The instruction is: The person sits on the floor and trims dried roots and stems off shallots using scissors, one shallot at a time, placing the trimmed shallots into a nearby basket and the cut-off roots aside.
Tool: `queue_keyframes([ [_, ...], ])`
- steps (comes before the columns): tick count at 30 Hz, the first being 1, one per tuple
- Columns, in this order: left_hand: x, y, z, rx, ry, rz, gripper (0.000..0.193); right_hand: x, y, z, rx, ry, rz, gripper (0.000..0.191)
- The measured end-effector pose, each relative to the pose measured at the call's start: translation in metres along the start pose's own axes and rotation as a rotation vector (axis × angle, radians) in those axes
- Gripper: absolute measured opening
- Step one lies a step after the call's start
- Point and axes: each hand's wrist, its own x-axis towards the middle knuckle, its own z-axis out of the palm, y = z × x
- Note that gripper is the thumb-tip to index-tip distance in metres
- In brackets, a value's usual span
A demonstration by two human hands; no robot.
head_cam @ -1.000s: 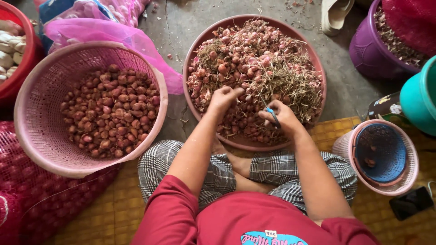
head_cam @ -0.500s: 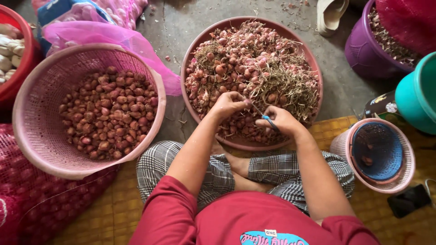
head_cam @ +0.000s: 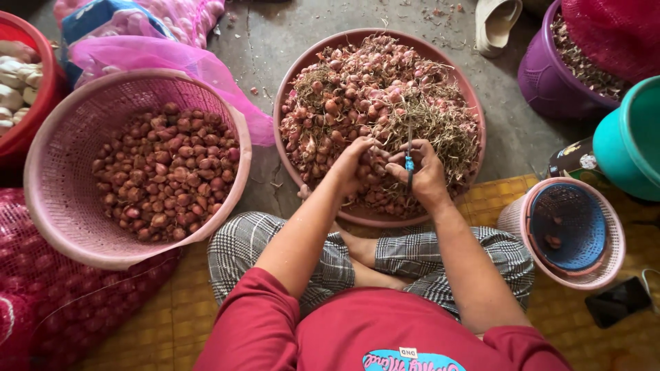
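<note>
Trimming looks to be the step in hand: the left hand point(head_cam: 357, 165) pinches a small reddish shallot point(head_cam: 377, 163) over the wide pink basin point(head_cam: 289, 103) of untrimmed shallots, while the right hand point(head_cam: 421, 172) is clamped on a thin blue-handled blade point(head_cam: 410, 154). The cut calls for a steady pinch — the blade sits close to the fingers — and the pink plastic basket point(head_cam: 55, 137) of cleaned bulbs stands just beside.

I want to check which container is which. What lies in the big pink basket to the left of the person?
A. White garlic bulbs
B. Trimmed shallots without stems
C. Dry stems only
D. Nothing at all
B: the pink basket holds a heap of reddish-brown shallots with no stems visible, while the dry stems lie in the round tray ahead.
</note>
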Motion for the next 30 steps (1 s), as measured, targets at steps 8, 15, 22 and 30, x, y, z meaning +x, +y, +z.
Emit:
queue_keyframes([
  [8, 0.007, -0.05, -0.001, -0.076, -0.01, 0.071, 0.021, -0.016, -0.011, 0.021, -0.347, 0.015, -0.176, 0.044],
  [15, -0.017, -0.037, 0.006, 0.129, -0.099, 0.171, 0.011, -0.007, -0.002, -0.005, -0.083, -0.091, 0.027, 0.042],
  [22, -0.021, -0.036, -0.004, -0.091, -0.155, 0.241, 0.019, -0.014, -0.013, -0.012, -0.101, 0.038, -0.004, 0.047],
  [30, -0.01, -0.05, -0.006, -0.17, -0.1, 0.305, 0.023, -0.041, -0.016, 0.001, -0.555, -0.059, 0.242, 0.064],
])
